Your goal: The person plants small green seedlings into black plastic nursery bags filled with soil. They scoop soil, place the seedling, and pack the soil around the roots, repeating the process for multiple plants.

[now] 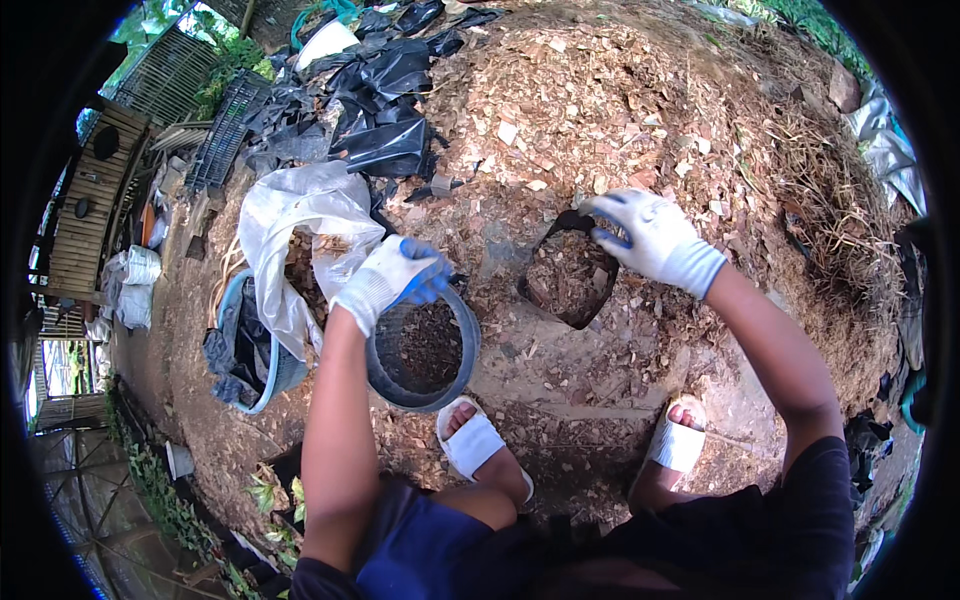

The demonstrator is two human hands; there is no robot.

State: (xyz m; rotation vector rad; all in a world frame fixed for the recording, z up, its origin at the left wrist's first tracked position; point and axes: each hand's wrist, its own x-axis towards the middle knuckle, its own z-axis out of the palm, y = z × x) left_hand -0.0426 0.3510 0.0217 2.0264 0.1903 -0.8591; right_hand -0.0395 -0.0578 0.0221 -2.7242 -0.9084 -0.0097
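My left hand (401, 277), in a white knit glove with blue palm, is over the back rim of a round grey tub (471, 337) holding dark, crumbly material; whether its fingers grip the rim I cannot tell. My right hand (637, 232), gloved alike, is at the upper right edge of a black plastic bag (570, 221). The bag stands open on the ground with wood chips and soil inside. The fingers are curled near its edge; how firmly they hold it is unclear. Left of the tub are a translucent plastic sack (300, 202) and a blue-rimmed basket (289, 375) lined with dark plastic.
A wide heap of wood chips (570, 112) rises in front. Black plastic sheets (390, 135) lie at its left beside a dark plastic crate (225, 127). Dry straw (840, 217) is piled at the right. My sandalled feet are behind the tub and the bag. A bamboo bench (97, 202) stands far left.
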